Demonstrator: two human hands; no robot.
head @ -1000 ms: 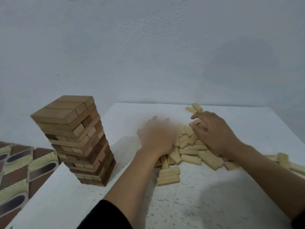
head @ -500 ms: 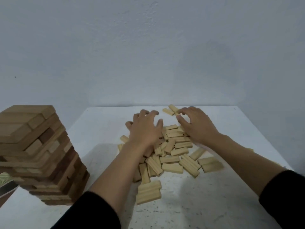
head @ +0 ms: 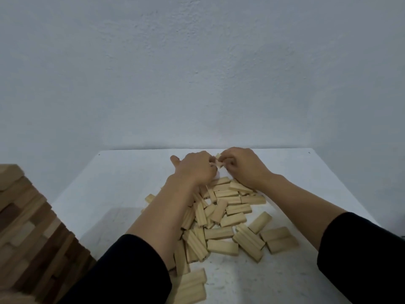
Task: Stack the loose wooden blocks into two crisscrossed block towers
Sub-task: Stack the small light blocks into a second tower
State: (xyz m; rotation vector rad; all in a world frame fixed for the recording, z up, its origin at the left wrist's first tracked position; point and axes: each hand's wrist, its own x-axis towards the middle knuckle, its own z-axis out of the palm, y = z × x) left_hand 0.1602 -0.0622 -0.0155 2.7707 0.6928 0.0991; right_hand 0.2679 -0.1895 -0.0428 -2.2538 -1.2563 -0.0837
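The loose blocks (head: 223,213) lay in a jumbled heap on the white bench (head: 317,183), with a stacked tower (head: 26,227) at the left edge. At the heap's far end the left hand (head: 195,170) and right hand (head: 243,167) met over a single block (head: 218,161), the fingers of both curled in and pinching it between them. The blocks looked light, rigid and smooth-sided, likely to slide on one another, so each was probably best taken by its two long faces near the middle and set down flat.

Left hand (head: 194,170) and right hand (head: 241,166) have met, pinching one block (head: 219,161) between them.
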